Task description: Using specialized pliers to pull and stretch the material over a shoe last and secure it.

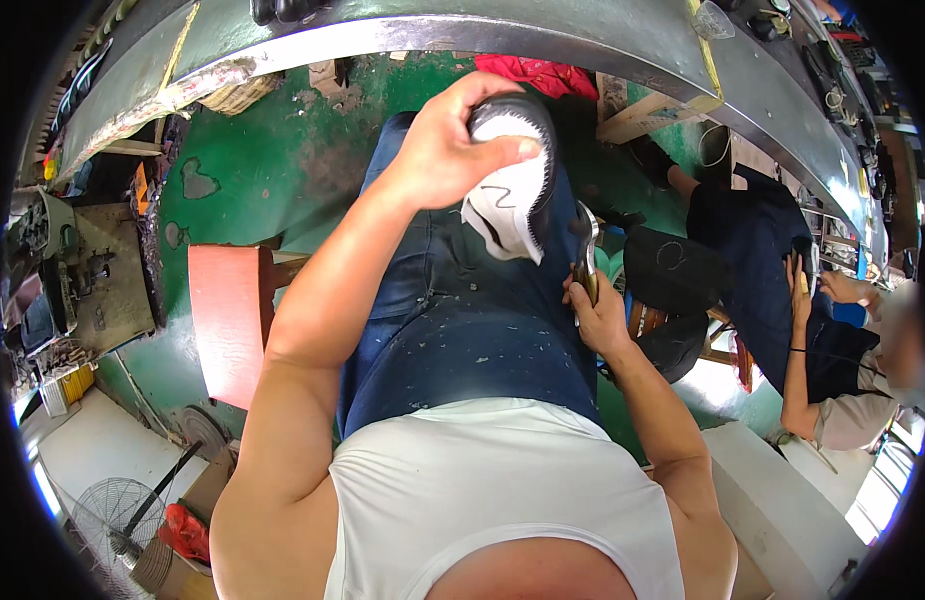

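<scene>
My left hand grips a black shoe upper above my lap, with its white sole side turned up. The thumb presses on the white bottom, and my fingers wrap behind the toe. Pleated black edging runs around the white part, which bears a dark pen mark. My right hand is closed around the handles of metal pincers, beside my right thigh. The jaws of the pincers point up and stand apart from the shoe upper. A dark blue apron with pale specks covers my lap.
A metal-edged workbench curves across the front. To the left stands a reddish-orange seat; a fan is at the lower left. At the right, a co-worker sits with hands on a dark item. Red cloth lies under the bench.
</scene>
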